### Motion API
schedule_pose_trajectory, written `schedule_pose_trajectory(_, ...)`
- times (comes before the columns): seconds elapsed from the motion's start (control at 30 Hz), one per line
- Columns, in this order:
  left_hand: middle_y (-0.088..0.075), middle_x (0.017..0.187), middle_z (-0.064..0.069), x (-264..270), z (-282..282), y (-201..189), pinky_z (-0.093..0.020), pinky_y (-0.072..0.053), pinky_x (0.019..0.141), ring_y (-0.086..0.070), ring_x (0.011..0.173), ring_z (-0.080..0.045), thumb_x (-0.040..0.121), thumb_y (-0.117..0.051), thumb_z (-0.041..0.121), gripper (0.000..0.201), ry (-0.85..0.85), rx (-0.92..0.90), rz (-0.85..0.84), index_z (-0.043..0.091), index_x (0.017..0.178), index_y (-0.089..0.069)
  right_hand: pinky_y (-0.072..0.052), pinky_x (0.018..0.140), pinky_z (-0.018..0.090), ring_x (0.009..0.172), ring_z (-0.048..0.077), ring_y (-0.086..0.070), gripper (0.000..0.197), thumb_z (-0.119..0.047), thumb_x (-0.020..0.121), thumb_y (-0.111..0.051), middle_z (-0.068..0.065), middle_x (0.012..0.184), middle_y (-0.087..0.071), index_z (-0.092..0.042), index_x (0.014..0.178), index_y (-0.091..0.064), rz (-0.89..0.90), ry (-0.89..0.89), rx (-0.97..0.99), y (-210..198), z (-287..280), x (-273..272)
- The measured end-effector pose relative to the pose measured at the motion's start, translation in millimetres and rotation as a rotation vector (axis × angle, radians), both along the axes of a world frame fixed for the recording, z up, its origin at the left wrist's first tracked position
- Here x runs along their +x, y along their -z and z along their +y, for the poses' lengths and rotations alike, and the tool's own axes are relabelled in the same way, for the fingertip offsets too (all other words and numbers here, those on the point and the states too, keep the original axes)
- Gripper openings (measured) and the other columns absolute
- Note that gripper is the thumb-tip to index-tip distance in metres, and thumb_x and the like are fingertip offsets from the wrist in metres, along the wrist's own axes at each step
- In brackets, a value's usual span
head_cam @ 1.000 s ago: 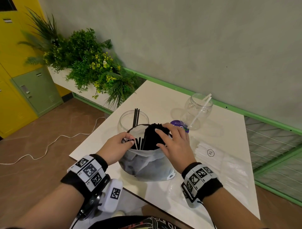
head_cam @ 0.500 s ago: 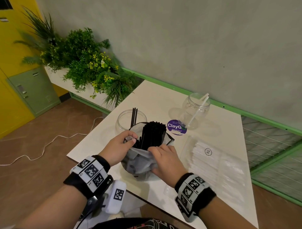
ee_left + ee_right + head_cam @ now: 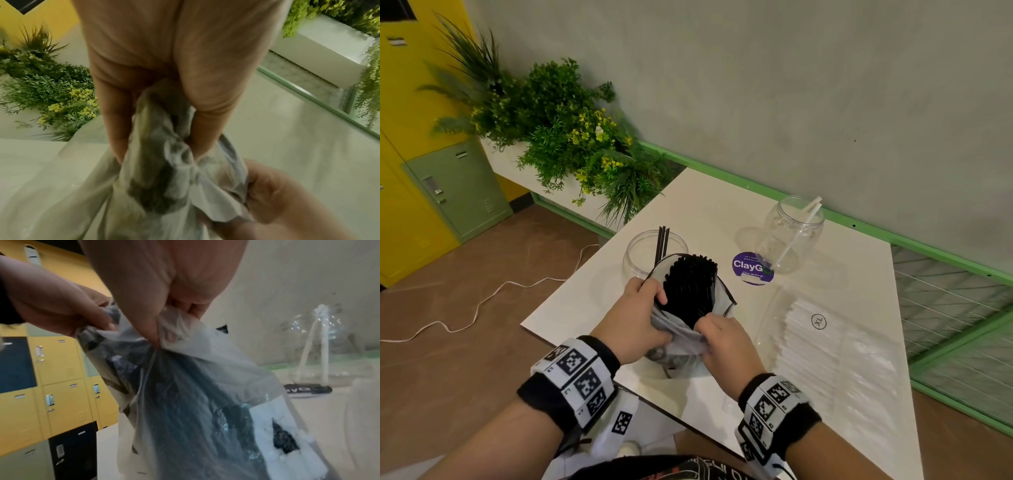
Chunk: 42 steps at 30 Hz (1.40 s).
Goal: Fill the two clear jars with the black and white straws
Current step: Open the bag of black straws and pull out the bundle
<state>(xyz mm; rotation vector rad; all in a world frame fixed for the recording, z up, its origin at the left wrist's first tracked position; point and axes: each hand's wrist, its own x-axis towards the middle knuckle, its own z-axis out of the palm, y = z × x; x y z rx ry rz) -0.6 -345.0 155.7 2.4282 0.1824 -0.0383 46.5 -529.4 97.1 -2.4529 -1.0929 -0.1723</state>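
Note:
A thick bundle of black straws [image 3: 690, 286] stands upright in a clear plastic bag [image 3: 678, 346] on the white table [image 3: 722, 209]. My left hand [image 3: 635, 317] grips the bag's crumpled left edge [image 3: 162, 162]. My right hand [image 3: 722, 337] pinches the bag's near edge [image 3: 170, 335] and holds the plastic pulled down below the straw tops. Behind the bag a clear jar [image 3: 642, 253] holds a few black straws [image 3: 662, 241]. A second clear jar [image 3: 792, 233] at the back holds two white straws [image 3: 799, 233].
A flat clear bag of white straws [image 3: 822, 353] marked XL lies at the right. A purple round sticker [image 3: 751, 267] sits between the jars. Green plants [image 3: 565, 137] stand at the far left, a green rail [image 3: 893, 236] runs along the wall, and yellow lockers [image 3: 59, 369] stand left.
My right hand came off the straw tops, dropped to the bag's near edge and pulled the plastic down. More of the black bundle now stands bare. The left hand kept its grip.

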Motion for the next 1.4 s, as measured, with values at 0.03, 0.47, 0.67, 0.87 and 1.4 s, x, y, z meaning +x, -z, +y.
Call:
schedule_pose_trajectory(0.03,-0.037,0.103,0.003,0.7,-0.6,1.2,-0.015,-0.04,0.061,-0.053,0.073,-0.013,0.068,-0.074,0.013,0.042,-0.026,0.008,-0.027,0.024,0.095,-0.044,-0.032,0.062,0.023,0.068,0.016,-0.043,0.033,-0.001,0.061,-0.069,-0.002,0.077,-0.051,-0.018,0.083,-0.051,0.009,-0.044,-0.026,0.3,-2.9,-1.7)
schedule_pose_trajectory(0.47,-0.037,0.094,0.002,3.0,0.0,6.5,-0.011,-0.032,0.058,-0.046,0.07,-0.01,0.072,-0.058,-0.005,0.029,0.01,0.028,-0.094,0.021,0.083,-0.05,-0.045,0.084,0.023,0.092,0.019,-0.062,0.041,-0.017,0.092,-0.059,0.002,0.128,-0.051,-0.013,0.132,-0.05,0.244,0.133,0.083,-27.8,-6.9,10.3)
schedule_pose_trajectory(0.67,-0.041,0.098,0.005,-0.4,-1.2,0.3,-0.012,-0.035,0.067,-0.05,0.08,-0.004,0.073,-0.069,0.012,0.019,0.044,-0.2,-0.041,0.022,0.077,-0.053,-0.04,0.096,0.032,0.115,0.025,-0.046,0.058,-0.029,0.08,-0.071,0.007,0.125,-0.053,-0.011,0.13,-0.048,0.221,0.148,-0.179,-27.6,9.1,23.8)
schedule_pose_trajectory(0.87,-0.043,0.095,0.002,1.6,-2.1,5.9,-0.016,-0.034,0.068,-0.049,0.076,-0.005,0.076,-0.07,0.014,0.029,0.002,-0.111,-0.106,0.027,0.073,-0.045,-0.039,0.088,0.035,0.111,0.022,-0.041,0.06,-0.044,0.075,-0.07,-0.002,0.119,-0.057,-0.021,0.125,-0.047,0.264,0.197,-0.25,-27.8,13.8,25.9)
schedule_pose_trajectory(1.4,-0.039,0.125,0.001,2.0,-3.7,8.1,-0.014,-0.033,0.091,-0.047,0.105,-0.01,0.075,-0.072,0.014,0.057,0.057,-0.046,-0.04,0.026,0.125,-0.046,-0.03,0.084,0.035,0.105,0.019,-0.038,0.04,-0.045,0.078,-0.071,-0.006,0.105,-0.056,-0.024,0.111,-0.06,0.32,0.099,-0.263,-38.0,11.3,33.4)
